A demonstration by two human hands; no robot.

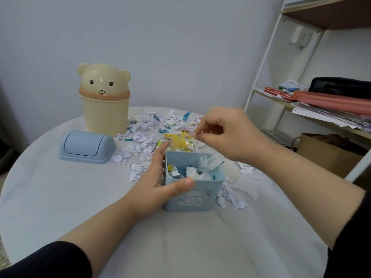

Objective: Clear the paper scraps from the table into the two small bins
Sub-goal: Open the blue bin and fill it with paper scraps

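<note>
In the head view, the left hand [154, 177] grips the open blue bin [192, 195] on the near bench [60, 197]. The right hand [224, 135] pinches a pale scrap [193, 134] just beyond the bin. The step looks like a drop-in, and next comes gathering the paper scraps [140, 137] farther off.

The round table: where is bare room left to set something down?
The table is bare along its near edge, before the blue bin, and at left in front of the blue lid. It is crowded from the bear bin across to the right hand, where paper scraps lie thick, and right of the blue bin.
</note>
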